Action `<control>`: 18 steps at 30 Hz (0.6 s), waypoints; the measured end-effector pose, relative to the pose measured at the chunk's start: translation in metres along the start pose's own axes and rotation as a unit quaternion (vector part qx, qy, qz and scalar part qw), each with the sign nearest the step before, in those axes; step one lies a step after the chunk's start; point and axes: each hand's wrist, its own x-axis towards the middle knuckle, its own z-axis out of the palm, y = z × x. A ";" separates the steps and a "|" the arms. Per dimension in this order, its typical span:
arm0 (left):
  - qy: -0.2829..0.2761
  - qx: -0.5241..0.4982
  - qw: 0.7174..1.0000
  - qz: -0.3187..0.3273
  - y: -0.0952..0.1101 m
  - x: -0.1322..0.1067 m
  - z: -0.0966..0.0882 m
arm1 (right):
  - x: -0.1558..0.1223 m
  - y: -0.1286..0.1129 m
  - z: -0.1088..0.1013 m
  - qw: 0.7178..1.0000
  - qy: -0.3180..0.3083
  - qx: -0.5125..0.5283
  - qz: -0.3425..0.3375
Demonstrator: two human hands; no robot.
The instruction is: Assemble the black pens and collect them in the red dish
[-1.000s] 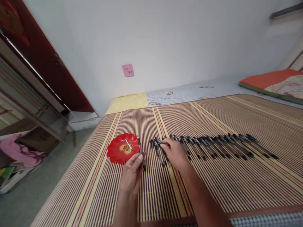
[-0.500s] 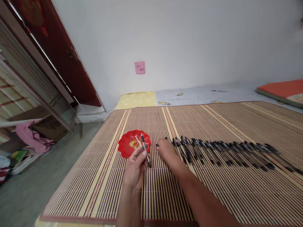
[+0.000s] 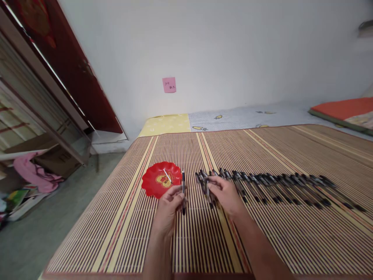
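Observation:
My left hand (image 3: 169,208) pinches a black-and-clear pen (image 3: 183,194) that stands nearly upright between thumb and fingers. It is just in front of a red scalloped plate (image 3: 150,181) with a gold design. A thin white stick (image 3: 167,175) with a dark end, like a pen refill, lies in the plate. At the left end of a long row of pens (image 3: 274,186), my right hand (image 3: 225,192) has thumb and forefinger closed around a pen (image 3: 208,194). Neighbouring pens there are partly hidden by the fingers.
A striped bamboo mat (image 3: 131,233) covers the bed. Behind it are a patterned sheet (image 3: 227,118) and a folded orange cloth (image 3: 344,109). A pink note (image 3: 169,84) is stuck to the wall. At left are a dark red door (image 3: 78,74) and a cardboard box (image 3: 58,157).
My right hand has shifted right, back toward the row, and pens now show at the row's left end where the hand was. The left hand's pen has turned more upright. The view shifted slightly.

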 end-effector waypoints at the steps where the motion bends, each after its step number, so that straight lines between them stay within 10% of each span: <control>1: -0.004 0.019 1.000 -0.003 -0.001 0.000 0.002 | -0.001 0.001 -0.007 0.998 0.016 0.064 0.011; 7: -0.034 0.116 0.992 -0.019 -0.008 -0.003 0.016 | 0.003 -0.003 -0.023 0.955 0.087 0.282 0.035; 18: -0.130 0.221 0.966 -0.019 -0.021 -0.003 0.018 | 0.002 -0.016 -0.027 0.946 0.113 0.303 0.004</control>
